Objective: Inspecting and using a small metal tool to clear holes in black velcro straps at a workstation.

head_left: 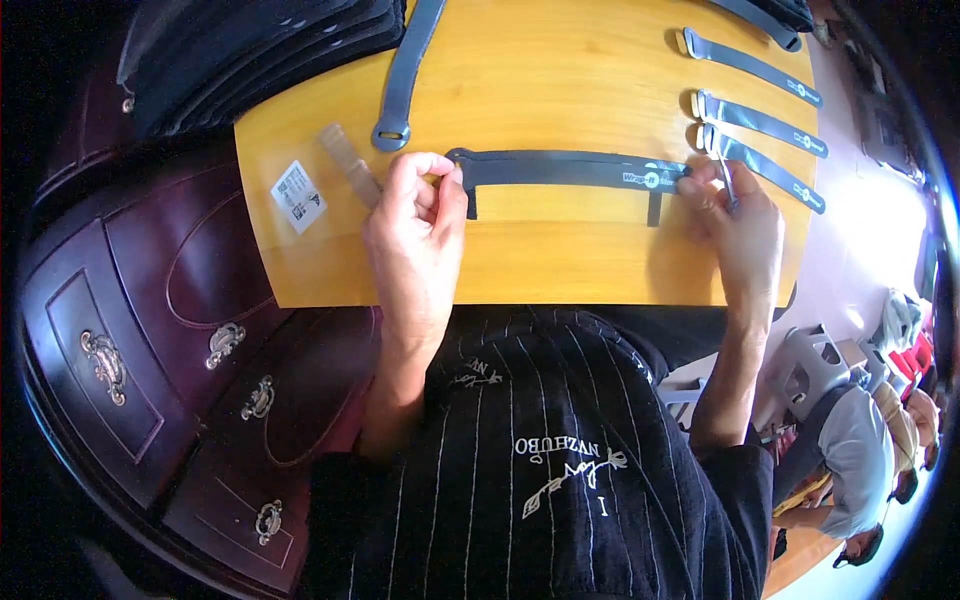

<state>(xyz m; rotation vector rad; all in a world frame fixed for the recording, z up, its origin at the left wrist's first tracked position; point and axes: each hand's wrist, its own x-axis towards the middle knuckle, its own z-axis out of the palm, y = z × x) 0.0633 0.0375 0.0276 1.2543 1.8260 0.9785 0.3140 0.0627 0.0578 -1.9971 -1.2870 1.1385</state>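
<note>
A long black strap (570, 168) with pale printing near its right end stretches across the wooden table in front of me. My left hand (415, 225) pinches the strap's left end between thumb and fingertips. At the other end, my right hand (742, 215) is closed, its fingertips on the strap's tip. A slim silver tool (727, 180) juts from the right hand's fingers; its kind is not clear. Below the strap are two short dark pieces, one by the left fingertips, the other a small dark strip (654, 209) toward the right.
Several finished-looking straps with metal loops, such as this strap (755, 65), lie at the right. Another strap (400, 85) and a black stack (270, 60) are at the far left. A white label (298, 197) lies near clear tape (347, 160). Dark drawers (110, 350) stand left; people sit at lower right.
</note>
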